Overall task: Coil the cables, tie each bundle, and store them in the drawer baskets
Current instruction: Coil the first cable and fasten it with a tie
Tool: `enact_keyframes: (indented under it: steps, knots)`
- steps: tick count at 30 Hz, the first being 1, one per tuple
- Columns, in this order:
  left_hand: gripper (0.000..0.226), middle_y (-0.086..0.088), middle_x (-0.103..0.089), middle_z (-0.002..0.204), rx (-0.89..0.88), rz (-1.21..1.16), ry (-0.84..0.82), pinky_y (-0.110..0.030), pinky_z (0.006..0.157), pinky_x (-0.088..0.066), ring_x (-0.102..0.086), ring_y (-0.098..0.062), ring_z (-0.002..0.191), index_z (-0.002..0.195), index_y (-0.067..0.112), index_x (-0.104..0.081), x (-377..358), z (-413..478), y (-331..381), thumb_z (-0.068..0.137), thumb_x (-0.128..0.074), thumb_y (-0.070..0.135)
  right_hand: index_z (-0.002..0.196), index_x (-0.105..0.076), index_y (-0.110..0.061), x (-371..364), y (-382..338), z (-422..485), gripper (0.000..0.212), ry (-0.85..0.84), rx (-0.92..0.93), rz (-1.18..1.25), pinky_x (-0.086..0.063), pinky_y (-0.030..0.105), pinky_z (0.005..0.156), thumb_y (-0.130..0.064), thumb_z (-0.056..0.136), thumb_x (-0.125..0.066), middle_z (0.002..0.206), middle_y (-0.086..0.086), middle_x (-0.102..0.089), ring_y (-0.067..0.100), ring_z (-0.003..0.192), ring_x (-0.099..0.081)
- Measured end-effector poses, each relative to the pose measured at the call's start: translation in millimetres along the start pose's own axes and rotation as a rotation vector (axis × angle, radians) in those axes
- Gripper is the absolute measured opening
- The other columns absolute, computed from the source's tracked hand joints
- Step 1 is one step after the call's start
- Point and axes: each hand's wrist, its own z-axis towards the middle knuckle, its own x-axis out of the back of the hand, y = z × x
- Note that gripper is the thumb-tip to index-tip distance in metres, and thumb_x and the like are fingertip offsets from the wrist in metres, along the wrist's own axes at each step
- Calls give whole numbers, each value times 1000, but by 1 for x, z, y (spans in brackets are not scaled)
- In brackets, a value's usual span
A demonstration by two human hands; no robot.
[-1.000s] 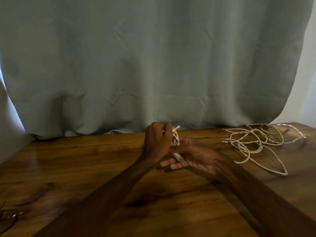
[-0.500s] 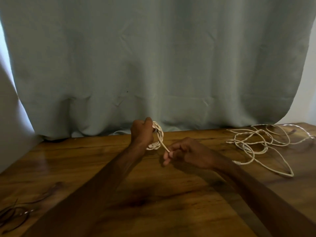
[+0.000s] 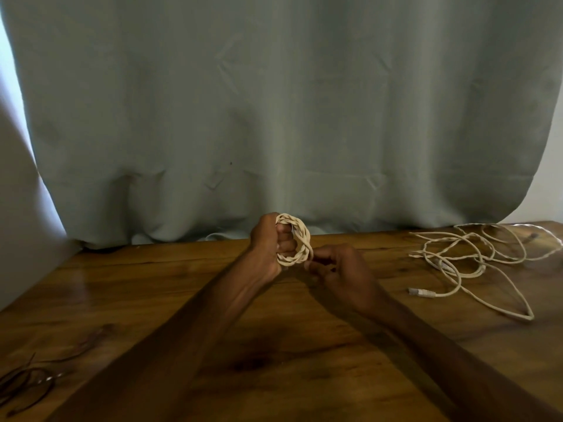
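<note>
- While my left hand [image 3: 268,248] is closing into a fist through the small cream coil [image 3: 294,240] at frame centre, I am keeping its loops stacked so they cannot spring apart.
- My right hand [image 3: 338,269] is pinching the coil's loose tail just beside the lower right of the ring, seemingly to wrap or tuck it as a tie.
- I am judging the cord as thin, twisted and slightly stiff, since the loops are holding a neat round shape.
- A second pale cable [image 3: 466,260] is lying in slack tangled loops at the right of the wooden surface [image 3: 152,300], plug end towards me, not yet coiled.
- A dark cable [image 3: 21,385] is sitting at lower left; no drawer baskets are showing.
</note>
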Motion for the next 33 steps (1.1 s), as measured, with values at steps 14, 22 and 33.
enact_keyframes:
  steps: [14, 22, 33]
  knots:
    - [57, 4, -35, 35, -45, -116, 77, -11, 32, -30, -25, -7, 24, 38, 19, -43, -8, -8, 1, 95, -40, 16, 84, -78, -21, -21, -16, -12, 17, 23, -3, -66, -60, 40, 72, -15, 96, -66, 79, -5, -75, 9, 74, -70]
    - [52, 7, -29, 34, -10, -125, 63, -14, 35, -35, -23, -7, 25, 42, 21, -38, -8, -13, -1, 94, -38, 17, 81, -78, -21, -10, -14, -9, 22, 186, -104, 46, -62, 29, 63, 0, 86, -76, 73, -6, -76, 9, 67, -72]
    - [56, 1, -54, 37, -199, 152, 305, -18, 38, -38, -44, -10, 27, 47, 14, -59, -19, -21, -19, 100, -43, 19, 100, -77, 2, -3, -16, 2, 23, 53, -460, 699, -62, 38, 87, 11, 83, -65, 98, 17, -79, 30, 98, -76]
